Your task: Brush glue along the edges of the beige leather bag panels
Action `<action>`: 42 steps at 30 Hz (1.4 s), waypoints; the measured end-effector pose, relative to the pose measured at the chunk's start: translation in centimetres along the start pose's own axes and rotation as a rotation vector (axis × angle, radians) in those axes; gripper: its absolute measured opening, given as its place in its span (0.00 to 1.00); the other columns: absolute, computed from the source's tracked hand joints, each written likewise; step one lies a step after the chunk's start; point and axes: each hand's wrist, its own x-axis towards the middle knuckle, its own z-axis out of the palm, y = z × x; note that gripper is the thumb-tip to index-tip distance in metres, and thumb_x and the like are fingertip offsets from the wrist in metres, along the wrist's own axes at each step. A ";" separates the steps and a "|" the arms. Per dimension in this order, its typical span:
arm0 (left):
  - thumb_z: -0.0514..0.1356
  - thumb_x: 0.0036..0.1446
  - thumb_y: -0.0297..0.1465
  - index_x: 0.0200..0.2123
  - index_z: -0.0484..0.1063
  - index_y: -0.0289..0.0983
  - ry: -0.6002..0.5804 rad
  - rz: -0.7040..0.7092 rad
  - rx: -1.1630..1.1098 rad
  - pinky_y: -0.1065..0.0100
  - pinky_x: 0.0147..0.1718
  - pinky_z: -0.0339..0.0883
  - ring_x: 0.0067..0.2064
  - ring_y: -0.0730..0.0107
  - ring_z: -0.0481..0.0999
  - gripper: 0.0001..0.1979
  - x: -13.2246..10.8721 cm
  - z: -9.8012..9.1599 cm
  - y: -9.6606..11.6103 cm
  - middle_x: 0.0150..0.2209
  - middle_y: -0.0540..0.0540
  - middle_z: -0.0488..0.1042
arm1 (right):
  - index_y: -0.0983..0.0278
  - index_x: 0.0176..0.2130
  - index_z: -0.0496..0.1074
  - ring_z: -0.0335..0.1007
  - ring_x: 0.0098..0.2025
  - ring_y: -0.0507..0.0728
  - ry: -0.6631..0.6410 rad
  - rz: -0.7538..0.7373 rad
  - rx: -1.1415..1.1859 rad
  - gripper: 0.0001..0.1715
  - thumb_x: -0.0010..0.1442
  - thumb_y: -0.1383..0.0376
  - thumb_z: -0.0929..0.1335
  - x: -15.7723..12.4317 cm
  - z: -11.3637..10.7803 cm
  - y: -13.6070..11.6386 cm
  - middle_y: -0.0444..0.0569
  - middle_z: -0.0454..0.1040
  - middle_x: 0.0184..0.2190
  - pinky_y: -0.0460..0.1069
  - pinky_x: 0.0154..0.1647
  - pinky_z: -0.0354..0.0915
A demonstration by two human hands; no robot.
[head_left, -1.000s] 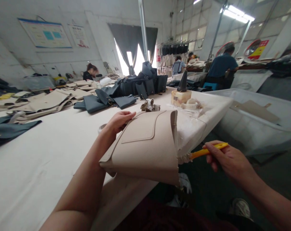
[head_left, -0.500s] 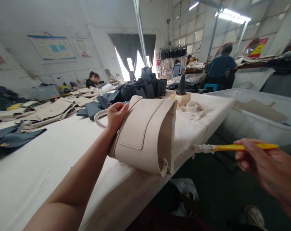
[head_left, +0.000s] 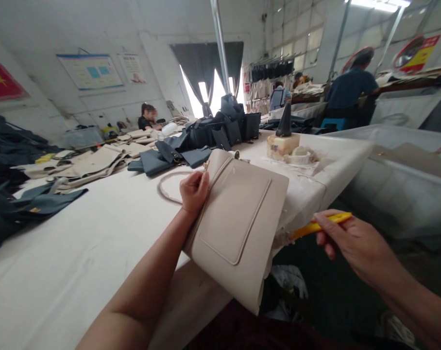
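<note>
My left hand [head_left: 194,190] is closed on the top edge of a beige handbag [head_left: 238,214], beside its handle loop [head_left: 165,187]. The bag is tilted over the table's front edge, with its stitched panel facing me. In my right hand [head_left: 342,238] is a yellow-handled brush [head_left: 320,226], gripped between thumb and fingers. The brush's bristle end reaches the bag's right side edge and is partly hidden behind it; whether it touches I cannot tell.
The white-covered table [head_left: 107,233] holds dark blue bag pieces [head_left: 220,129] and beige pieces [head_left: 96,163]. A black cone on a stained block [head_left: 284,143] stands beyond the bag. A translucent bin [head_left: 398,170] is at right. Several people sit farther back, one in a blue shirt [head_left: 351,90].
The handbag has turned, so its side opening no longer faces me and its lower corner hangs nearer. My right hand has brought the brush leftward to the bag's side edge.
</note>
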 end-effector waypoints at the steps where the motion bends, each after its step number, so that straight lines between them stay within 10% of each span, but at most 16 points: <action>1: 0.51 0.60 0.39 0.18 0.54 0.38 -0.007 -0.003 -0.011 0.71 0.25 0.51 0.23 0.75 0.53 0.20 -0.2 0.1 -0.2 0.18 0.53 0.52 | 0.67 0.30 0.69 0.60 0.15 0.50 -0.012 -0.030 -0.065 0.36 0.52 0.36 0.66 0.4 0.3 -0.1 0.49 0.68 0.19 0.44 0.15 0.60; 9: 0.52 0.58 0.40 0.18 0.55 0.38 0.015 -0.072 -0.027 0.72 0.26 0.51 0.24 0.75 0.53 0.19 -0.4 0.5 -1.5 0.19 0.53 0.52 | 0.66 0.30 0.69 0.65 0.18 0.52 0.124 -0.131 -0.154 0.38 0.49 0.33 0.64 5.1 1.2 -0.1 0.49 0.70 0.20 0.45 0.18 0.63; 29: 0.55 0.55 0.41 0.17 0.57 0.37 -0.049 -0.106 0.090 0.72 0.25 0.49 0.23 0.77 0.52 0.20 0.1 0.9 -2.0 0.17 0.54 0.52 | 0.68 0.28 0.68 0.58 0.15 0.49 -0.134 0.087 -0.052 0.38 0.51 0.35 0.66 0.4 0.2 0.3 0.49 0.67 0.18 0.43 0.16 0.57; 32: 0.59 0.51 0.45 0.18 0.61 0.36 -0.282 -0.176 0.080 0.72 0.24 0.47 0.23 0.77 0.53 0.20 1.0 0.5 -2.6 0.18 0.54 0.55 | 0.68 0.31 0.67 0.59 0.15 0.49 -0.089 0.061 -0.020 0.38 0.50 0.35 0.67 -0.2 0.0 -0.2 0.49 0.68 0.19 0.43 0.15 0.57; 36: 0.66 0.39 0.49 0.26 0.64 0.36 -0.874 -0.268 -0.047 0.72 0.24 0.48 0.25 0.77 0.56 0.23 3.0 -1.2 -3.2 0.22 0.54 0.60 | 0.69 0.30 0.67 0.59 0.16 0.50 0.027 0.024 -0.006 0.37 0.51 0.36 0.67 0.0 -0.9 -0.2 0.49 0.68 0.20 0.43 0.16 0.58; 42: 0.71 0.31 0.32 0.37 0.62 0.37 -1.481 -0.079 0.259 0.72 0.30 0.55 0.32 0.74 0.61 0.28 5.4 -3.4 -0.8 0.30 0.55 0.63 | 0.69 0.33 0.68 0.58 0.16 0.49 0.150 0.068 0.116 0.37 0.45 0.38 0.71 -0.3 -2.6 0.4 0.48 0.67 0.19 0.41 0.13 0.55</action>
